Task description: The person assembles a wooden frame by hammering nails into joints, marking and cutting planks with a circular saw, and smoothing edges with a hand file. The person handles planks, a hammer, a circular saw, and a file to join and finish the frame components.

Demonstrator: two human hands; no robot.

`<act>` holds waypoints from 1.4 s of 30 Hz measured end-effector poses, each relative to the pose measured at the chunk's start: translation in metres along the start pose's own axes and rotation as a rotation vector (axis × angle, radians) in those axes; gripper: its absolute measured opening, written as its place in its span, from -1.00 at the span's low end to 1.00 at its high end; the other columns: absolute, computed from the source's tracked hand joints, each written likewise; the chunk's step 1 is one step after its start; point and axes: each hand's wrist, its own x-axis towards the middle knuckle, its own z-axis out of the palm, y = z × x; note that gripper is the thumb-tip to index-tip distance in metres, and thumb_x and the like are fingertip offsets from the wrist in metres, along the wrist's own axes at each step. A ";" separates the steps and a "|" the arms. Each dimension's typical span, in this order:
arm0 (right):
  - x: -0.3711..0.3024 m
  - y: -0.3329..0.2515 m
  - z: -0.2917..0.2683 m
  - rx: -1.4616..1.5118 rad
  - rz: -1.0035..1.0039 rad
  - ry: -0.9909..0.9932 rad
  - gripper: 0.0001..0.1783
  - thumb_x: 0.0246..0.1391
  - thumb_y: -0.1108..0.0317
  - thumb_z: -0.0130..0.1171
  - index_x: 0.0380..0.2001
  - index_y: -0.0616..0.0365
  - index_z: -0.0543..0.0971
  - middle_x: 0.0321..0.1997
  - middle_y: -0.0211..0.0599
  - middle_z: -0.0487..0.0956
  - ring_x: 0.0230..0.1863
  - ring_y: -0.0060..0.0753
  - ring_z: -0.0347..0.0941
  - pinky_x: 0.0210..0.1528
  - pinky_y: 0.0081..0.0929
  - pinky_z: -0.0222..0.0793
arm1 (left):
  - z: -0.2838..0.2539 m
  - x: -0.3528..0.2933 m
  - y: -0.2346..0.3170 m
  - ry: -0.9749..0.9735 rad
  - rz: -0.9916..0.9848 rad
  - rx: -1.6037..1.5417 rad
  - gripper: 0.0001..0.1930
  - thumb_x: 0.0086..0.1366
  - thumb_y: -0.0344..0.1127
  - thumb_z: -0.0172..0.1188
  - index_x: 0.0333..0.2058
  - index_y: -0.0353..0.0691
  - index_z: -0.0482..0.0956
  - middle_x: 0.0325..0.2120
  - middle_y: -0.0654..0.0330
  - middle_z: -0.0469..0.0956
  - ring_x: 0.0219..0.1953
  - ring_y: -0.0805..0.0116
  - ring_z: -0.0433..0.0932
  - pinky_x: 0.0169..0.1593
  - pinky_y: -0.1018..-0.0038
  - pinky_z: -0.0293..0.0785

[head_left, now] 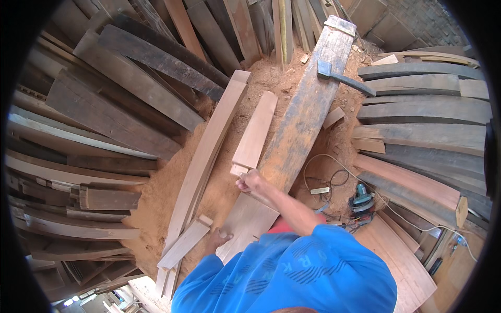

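My right hand (pixel 251 181) is closed at the near, stepped end of a short pale wooden board (pixel 257 130), its fingers curled by the tenon-like tip. This board slants up and away, beside a long, worn, dark-stained plank (pixel 302 117). Lower down and to the left, my left hand (pixel 217 241) has its thumb apart from the fingers and appears to hold nothing. Part of it is hidden near my sleeve. Just left of it another short pale board (pixel 185 243) with a stepped end rests across long pale beams (pixel 209 151).
A hammer (pixel 334 74) with a blue-grey head lies across the plank's far end. Right of me are a teal power tool (pixel 361 198) and a white power strip (pixel 320 191) with loose cords. Stacked timber (pixel 130 78) lines both sides; sawdust (pixel 148 224) covers the floor.
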 end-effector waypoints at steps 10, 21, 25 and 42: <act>-0.098 0.060 -0.182 -0.560 -0.299 0.731 -0.57 0.13 0.12 0.05 -0.21 0.31 0.61 -0.17 0.15 0.65 -0.04 0.16 0.57 0.04 -0.04 0.42 | 0.001 0.012 -0.002 0.070 0.064 -0.121 0.07 -0.13 0.17 0.58 0.20 -0.48 0.35 0.15 -0.26 0.48 0.24 -0.07 0.45 0.26 0.18 0.39; -0.123 0.134 -0.096 0.032 0.007 0.677 -0.49 0.28 0.13 0.14 0.03 0.43 0.56 0.03 -0.11 0.65 -0.04 -0.17 0.59 0.05 -0.25 0.47 | -0.030 0.051 0.168 0.182 0.381 -0.006 -0.23 -0.04 0.05 0.54 0.03 -0.40 0.54 -0.04 -0.24 0.60 0.08 -0.11 0.58 0.14 0.12 0.48; -0.091 0.117 -0.179 -0.016 -0.530 0.858 -0.57 0.28 0.14 0.10 -0.28 0.40 0.61 -0.51 -0.31 0.57 -0.54 -0.40 0.45 -0.50 -0.29 0.37 | -0.061 0.041 0.282 0.247 0.481 0.104 -0.28 0.08 0.11 0.42 0.08 -0.30 0.55 -0.03 -0.23 0.60 0.08 -0.12 0.57 0.13 0.09 0.49; -0.123 -0.212 -0.517 -1.301 -0.015 1.314 -0.17 0.07 0.09 0.29 0.38 -0.07 0.24 0.43 -0.04 0.23 0.35 0.17 0.24 0.42 0.10 0.06 | 0.037 0.027 0.461 0.276 0.293 0.535 0.43 -0.13 0.03 0.54 0.49 -0.09 -0.40 0.38 -0.54 -0.57 0.38 -0.68 -0.64 0.32 -0.49 -0.57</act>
